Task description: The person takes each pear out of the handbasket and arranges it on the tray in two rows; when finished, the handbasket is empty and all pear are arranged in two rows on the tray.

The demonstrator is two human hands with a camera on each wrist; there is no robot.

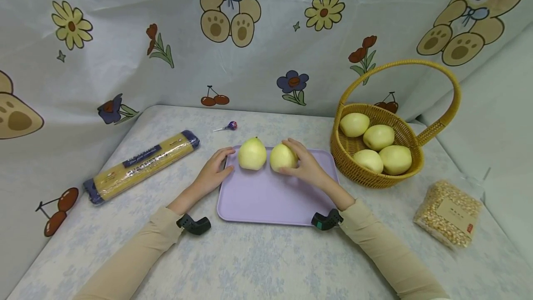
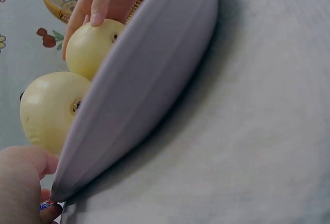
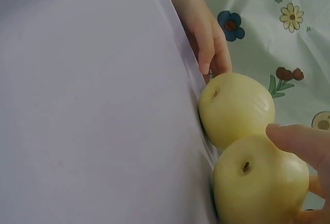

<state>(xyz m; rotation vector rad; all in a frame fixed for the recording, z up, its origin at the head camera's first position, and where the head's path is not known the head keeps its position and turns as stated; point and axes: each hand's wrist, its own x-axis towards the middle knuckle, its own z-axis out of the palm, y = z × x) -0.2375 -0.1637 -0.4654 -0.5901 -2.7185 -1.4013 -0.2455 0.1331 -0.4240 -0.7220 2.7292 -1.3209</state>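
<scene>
A white cloth (image 1: 175, 13) printed with bears, flowers and cherries hangs behind a pale, blue-patterned surface (image 1: 266, 263). Left of the left hand, a long yellow plastic packet with dark blue ends (image 1: 141, 168) lies flat and slanted. Beyond that hand's fingertips is a small wrapped lollipop on a thin stick (image 1: 232, 126).

The left hand (image 1: 212, 168) is loosely spread, thumb and fingers apart, touching the far left corner of a shallow lilac rectangular tray (image 1: 275, 198); the contact probably steadies it. Just right of those fingers, a round pale yellow-green pear (image 1: 252, 154) stands ungripped near the tray's far rim.

Beside it, a second round pale yellow-green pear (image 1: 281, 159) sits within the right hand (image 1: 306, 165), thumb in front and fingers behind, a curved hold that suits a smooth fruit likely to roll.

Right of that hand, a tan woven basket with a tall arched handle (image 1: 366, 179) cradles four pale yellow-green fruits (image 1: 395, 159), its wall keeping them together. Farther right, a clear bag of golden kernels (image 1: 451, 214) lies on its broad side.
</scene>
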